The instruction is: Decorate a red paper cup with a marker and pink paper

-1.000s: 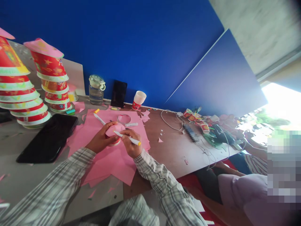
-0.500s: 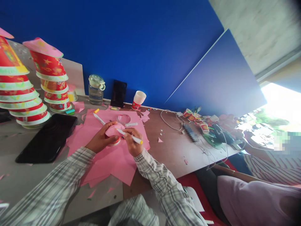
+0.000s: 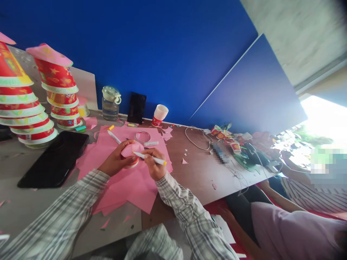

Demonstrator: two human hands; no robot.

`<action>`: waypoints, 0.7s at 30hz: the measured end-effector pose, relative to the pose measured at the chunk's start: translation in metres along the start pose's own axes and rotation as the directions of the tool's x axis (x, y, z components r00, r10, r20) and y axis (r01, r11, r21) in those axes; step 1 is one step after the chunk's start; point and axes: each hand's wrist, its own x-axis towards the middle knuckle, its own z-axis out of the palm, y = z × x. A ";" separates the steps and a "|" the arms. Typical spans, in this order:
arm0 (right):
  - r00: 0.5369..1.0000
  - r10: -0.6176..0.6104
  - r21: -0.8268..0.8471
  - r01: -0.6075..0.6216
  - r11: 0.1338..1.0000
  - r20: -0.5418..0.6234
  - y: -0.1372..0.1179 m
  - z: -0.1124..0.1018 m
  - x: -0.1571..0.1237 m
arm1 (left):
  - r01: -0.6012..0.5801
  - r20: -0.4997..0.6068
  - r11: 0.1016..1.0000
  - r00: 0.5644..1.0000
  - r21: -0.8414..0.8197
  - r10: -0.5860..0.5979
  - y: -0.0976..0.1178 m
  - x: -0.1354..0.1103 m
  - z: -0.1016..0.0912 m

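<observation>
My left hand (image 3: 119, 159) is closed around a small paper cup (image 3: 132, 163) topped with pink paper (image 3: 132, 148). Between the fingers of my right hand (image 3: 155, 166) is a white marker (image 3: 153, 159) with a yellow end, its tip at the right edge of the pink paper. Under both hands lie overlapping pink sheets (image 3: 135, 187). Just beyond them are a roll of tape (image 3: 142, 136) and a white cap-like piece (image 3: 151, 143). Another marker (image 3: 114, 137) with a yellow end rests on the sheets at upper left.
Two tall stacks of red cups, one (image 3: 61, 94) with a pink cone top, stand at left by a black phone (image 3: 54, 159). A glass jar (image 3: 110, 104), a dark upright device (image 3: 137, 107) and stacked cups (image 3: 159, 115) line the blue partition (image 3: 168, 54). People sit at right.
The marker in my right hand has shifted slightly right and down across the pink paper. At right, a seated person's arm has moved lower.
</observation>
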 end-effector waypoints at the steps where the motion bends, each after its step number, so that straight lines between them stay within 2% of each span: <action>1: 1.000 0.000 0.011 0.000 1.000 -0.009 0.000 0.000 0.000 | -0.003 -0.001 1.000 1.000 0.005 0.003 0.000 0.000 0.000; 6: 0.999 -0.028 0.019 0.029 0.999 -0.023 0.000 0.001 -0.002 | -0.030 0.004 1.000 1.000 0.011 0.030 0.003 0.000 0.001; 15: 0.989 -0.147 -0.136 0.150 0.979 0.029 -0.003 0.006 -0.003 | -0.041 0.003 0.997 0.999 0.060 0.041 0.003 0.000 0.000; 21: 0.989 -0.137 -0.129 0.142 0.981 0.049 -0.006 0.003 -0.001 | 0.037 0.024 0.999 0.999 -0.021 -0.037 0.005 0.000 0.000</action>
